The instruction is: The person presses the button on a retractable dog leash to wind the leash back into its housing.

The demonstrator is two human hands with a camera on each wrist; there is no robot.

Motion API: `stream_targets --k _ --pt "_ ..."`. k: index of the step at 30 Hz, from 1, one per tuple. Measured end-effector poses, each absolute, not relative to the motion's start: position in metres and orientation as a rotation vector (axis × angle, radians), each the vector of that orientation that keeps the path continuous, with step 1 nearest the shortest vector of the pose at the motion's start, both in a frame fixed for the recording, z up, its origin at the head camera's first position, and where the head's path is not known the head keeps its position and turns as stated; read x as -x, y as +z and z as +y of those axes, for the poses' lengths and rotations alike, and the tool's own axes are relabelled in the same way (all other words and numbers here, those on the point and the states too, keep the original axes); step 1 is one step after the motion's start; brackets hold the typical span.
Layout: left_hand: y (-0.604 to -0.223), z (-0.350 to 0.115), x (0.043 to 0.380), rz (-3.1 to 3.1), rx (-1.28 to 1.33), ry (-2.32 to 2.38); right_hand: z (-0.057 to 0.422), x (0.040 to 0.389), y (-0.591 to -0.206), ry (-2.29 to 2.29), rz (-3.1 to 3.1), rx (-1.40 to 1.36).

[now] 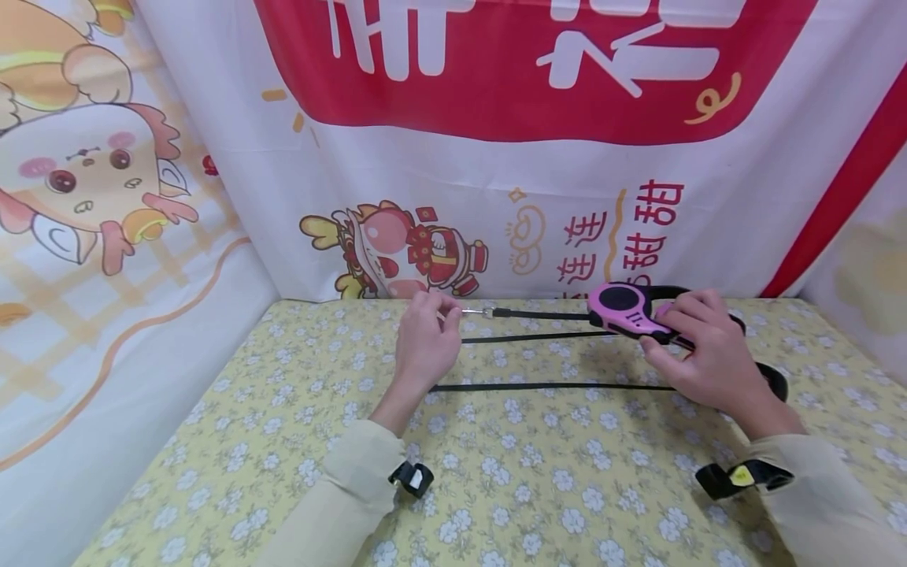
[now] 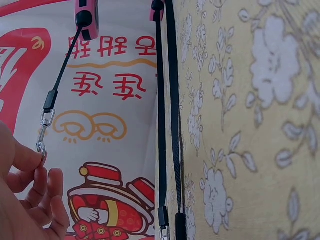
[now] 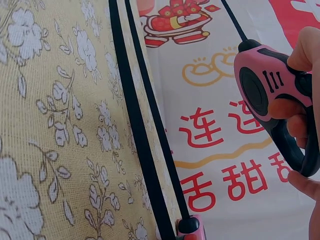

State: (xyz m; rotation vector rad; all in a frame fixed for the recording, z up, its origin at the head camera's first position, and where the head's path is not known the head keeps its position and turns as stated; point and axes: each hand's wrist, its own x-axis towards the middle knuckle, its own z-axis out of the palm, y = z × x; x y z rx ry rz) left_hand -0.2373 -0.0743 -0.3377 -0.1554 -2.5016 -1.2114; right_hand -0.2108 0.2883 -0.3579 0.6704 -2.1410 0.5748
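A pink and black retractable dog leash (image 1: 618,301) is held in my right hand (image 1: 708,354), raised above the table near the back. Its black cord (image 1: 542,315) runs out leftward, drawn straight. At the cord's end my left hand (image 1: 428,339) pinches a metal snap hook (image 2: 47,119) between thumb and finger. Two more black straps, a farther strap (image 1: 531,339) and a nearer strap (image 1: 546,386), lie stretched across the table below. A second pink leash body (image 3: 199,227) shows partly in the right wrist view; in the head view my right hand mostly hides it.
A black loop handle (image 1: 774,382) rests on the table beside my right wrist. Yellow flowered cloth (image 1: 538,488) covers the table. Printed white fabric (image 1: 453,169) hangs along the back edge, with more fabric (image 1: 85,315) at the left side.
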Motion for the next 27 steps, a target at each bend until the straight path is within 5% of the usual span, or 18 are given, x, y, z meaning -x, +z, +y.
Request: stream_targets --k 27 --pt "-0.3413 -0.0728 0.2381 -2.564 0.228 -1.179 0.2834 0.2108 -0.358 0.606 -2.125 -0.734"
